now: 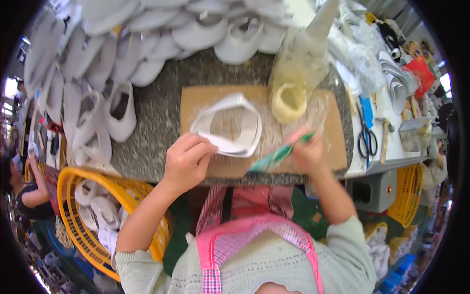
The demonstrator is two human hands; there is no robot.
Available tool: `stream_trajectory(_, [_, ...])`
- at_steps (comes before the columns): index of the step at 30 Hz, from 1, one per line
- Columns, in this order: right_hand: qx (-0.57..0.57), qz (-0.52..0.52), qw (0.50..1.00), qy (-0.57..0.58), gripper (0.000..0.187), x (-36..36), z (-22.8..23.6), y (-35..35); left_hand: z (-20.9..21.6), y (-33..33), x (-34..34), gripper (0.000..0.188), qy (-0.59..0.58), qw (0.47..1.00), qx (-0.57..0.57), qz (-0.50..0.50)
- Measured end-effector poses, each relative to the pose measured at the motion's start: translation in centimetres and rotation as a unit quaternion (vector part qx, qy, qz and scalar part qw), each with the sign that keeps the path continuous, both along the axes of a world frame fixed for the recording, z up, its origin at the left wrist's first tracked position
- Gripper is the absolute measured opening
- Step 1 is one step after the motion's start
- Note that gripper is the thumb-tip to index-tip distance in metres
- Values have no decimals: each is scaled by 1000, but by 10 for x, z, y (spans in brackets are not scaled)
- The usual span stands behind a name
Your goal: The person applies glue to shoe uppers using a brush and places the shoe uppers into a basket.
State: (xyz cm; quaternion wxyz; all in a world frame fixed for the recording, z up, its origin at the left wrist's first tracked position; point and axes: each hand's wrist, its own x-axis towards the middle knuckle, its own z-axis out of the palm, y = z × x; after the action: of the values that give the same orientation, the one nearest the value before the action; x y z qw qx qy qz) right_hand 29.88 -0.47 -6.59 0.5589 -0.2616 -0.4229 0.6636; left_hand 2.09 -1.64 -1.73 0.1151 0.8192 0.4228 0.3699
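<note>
A white shoe upper [252, 125], open in the middle, rests on a cardboard sheet [196, 100] in front of me. My left hand [188, 159] is closed, pinching the near left edge of the upper between thumb and fingers. To the right of the upper, my right hand [307, 149] grips a green-handled brush [278, 159], which is smeared by motion. The brush's tip points left, close to the cardboard's near edge and apart from the upper. Just beyond my right hand stands a yellowish glue container [288, 115] with an open mouth.
White shoe uppers [120, 110] are heaped along the left and far side of the dark stone table [152, 142]. A yellow basket [66, 196] with white shoes stands lower left. At right lie black-handled scissors [367, 142] and a hammer [385, 139]. Another person [34, 191] sits far left.
</note>
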Motion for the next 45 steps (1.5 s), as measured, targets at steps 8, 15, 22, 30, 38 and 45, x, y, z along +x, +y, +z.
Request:
stream_trajectory(8, [-100, 92, 989, -65, 11, 10, -21, -25, 189, 109, -13, 21, -388, 910, -138, 46])
stream_trajectory(15, [-56, 73, 994, -62, 13, 5, -24, -28, 303, 222, -52, 22, -582, 812, 51, -22])
stream_trajectory(22, [-73, 68, 992, -83, 13, 2, -16, -23, 171, 275, -62, 28, -713, 681, -108, 127])
stream_trajectory(30, [-70, 63, 992, -85, 13, 7, -19, -31, 166, 231, -71, 54, -514, 788, -217, 261])
stream_trajectory(38, [15, -85, 991, -106, 13, 11, -51, -28, 145, 93, -109, 46, -390, 878, -150, 232])
stream_trajectory(45, [31, 7, 999, -18, 21, 51, -48, -3, 11, -213, -251, 40, 80, 803, -157, 569])
